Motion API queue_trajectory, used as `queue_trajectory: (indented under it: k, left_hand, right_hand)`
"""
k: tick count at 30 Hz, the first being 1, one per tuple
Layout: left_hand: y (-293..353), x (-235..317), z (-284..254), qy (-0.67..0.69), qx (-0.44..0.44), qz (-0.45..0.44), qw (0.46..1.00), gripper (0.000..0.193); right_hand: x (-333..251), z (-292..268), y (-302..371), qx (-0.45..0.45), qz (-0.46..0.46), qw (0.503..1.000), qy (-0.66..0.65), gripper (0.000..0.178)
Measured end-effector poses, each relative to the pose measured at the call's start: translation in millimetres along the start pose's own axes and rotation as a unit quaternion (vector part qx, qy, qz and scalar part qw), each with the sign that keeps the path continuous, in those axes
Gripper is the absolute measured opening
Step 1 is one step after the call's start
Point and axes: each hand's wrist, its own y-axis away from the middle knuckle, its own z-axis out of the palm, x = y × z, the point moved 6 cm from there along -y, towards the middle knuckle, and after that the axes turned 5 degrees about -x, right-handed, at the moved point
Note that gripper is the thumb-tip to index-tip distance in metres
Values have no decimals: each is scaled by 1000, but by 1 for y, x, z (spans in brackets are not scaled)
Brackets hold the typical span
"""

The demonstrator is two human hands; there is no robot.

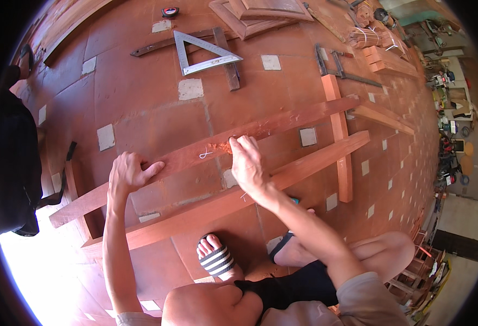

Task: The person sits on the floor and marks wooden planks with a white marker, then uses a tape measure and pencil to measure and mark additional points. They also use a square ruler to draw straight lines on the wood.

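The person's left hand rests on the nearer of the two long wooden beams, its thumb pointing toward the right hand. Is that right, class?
No: the head view shows the left hand on the farther beam, its thumb pointing toward the right hand.

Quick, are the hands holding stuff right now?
Left hand: curled over the far wooden beam, holding it.
Right hand: curled beside orange shavings; can't tell if it holds anything.

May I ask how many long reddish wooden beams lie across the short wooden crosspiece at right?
2: far beam, under the left hand and right hand; near beam, toward the feet.
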Motion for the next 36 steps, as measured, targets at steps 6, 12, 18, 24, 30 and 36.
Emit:
queue_trajectory:
  k: [6,12,18,24,30,36]
  left_hand:
    - [0,-2,2,0,-8,-19,1000,73]
    - [2,-1,1,0,-6,-19,1000,69]
    - [-1,1,-1,9,-5,-13,1000,70]
    - [0,0,0,-3,-12,-20,1000,70]
    - [2,-2,2,20,-6,-19,1000,71]
    - [-1,-5,1,-1,10,-10,1000,70]
  right_hand:
    - [-19,-2,-6,19,-53,998,-15,13]
    - [-1,5,-2,-44,52,997,28,25]
    - [2,3,-5,-46,73,996,-27,13]
    - [-12,-2,-10,-73,-30,996,-47,9]
    - [-15,-4,0,-52,-77,996,2,15]
    - [-3,-6,3,-41,17,999,-3,8]
